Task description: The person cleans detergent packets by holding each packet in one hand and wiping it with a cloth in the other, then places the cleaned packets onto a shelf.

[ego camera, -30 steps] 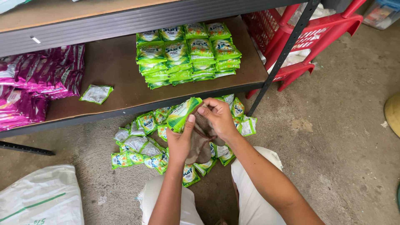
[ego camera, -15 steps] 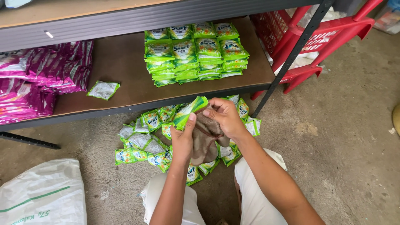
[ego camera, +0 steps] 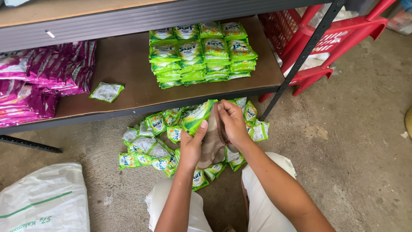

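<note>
Partly hidden: green sachets on the floor [ego camera: 146, 148], centre frame, several covered by the left hand [ego camera: 192, 148], right hand [ego camera: 231, 122] and a brownish cloth [ego camera: 213, 144]. Cut by left edge: magenta sachets [ego camera: 38, 81]. Cut by lower left corner: white sack [ego camera: 43, 199]. Cut by top right: red plastic chair [ego camera: 339, 34], its basket contents indistinct.

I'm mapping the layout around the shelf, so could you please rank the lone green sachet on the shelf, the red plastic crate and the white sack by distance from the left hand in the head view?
From the left hand, which holds green sachets:
1. Lone green sachet, on the shelf, up and left.
2. White sack, on the floor, lower left.
3. Red plastic crate, far upper right, beyond the shelf post.
</note>
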